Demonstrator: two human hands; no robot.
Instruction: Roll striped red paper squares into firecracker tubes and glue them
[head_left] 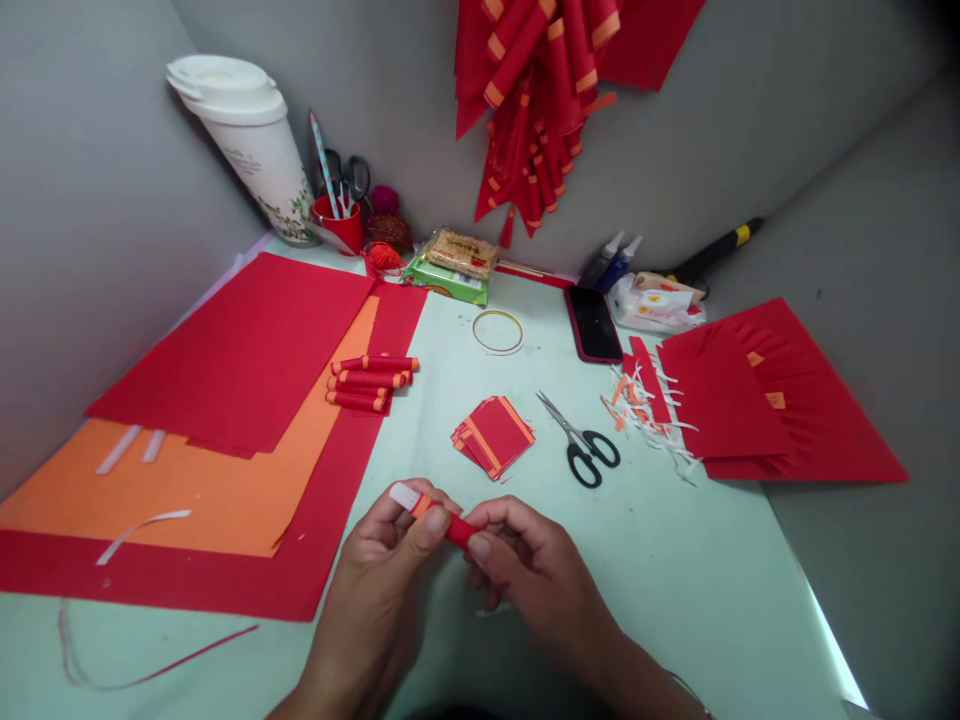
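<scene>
Between my two hands is a red paper roll with an orange band, and a whitish strip or tip sticks out at its left end. My left hand pinches the banded end with thumb and fingers. The other end is gripped by my right hand, its thumb pressed on the red paper. Just beyond the hands lies a stack of red paper pieces with orange strips. Black-handled scissors lie to the right of it, blades slightly apart. Several finished-looking red rolls are piled at the left.
Large red sheets and orange sheets cover the left side. Paper scraps and red folded paper lie right. A phone, tape ring and white cup stand further back. Red paper rolls hang above.
</scene>
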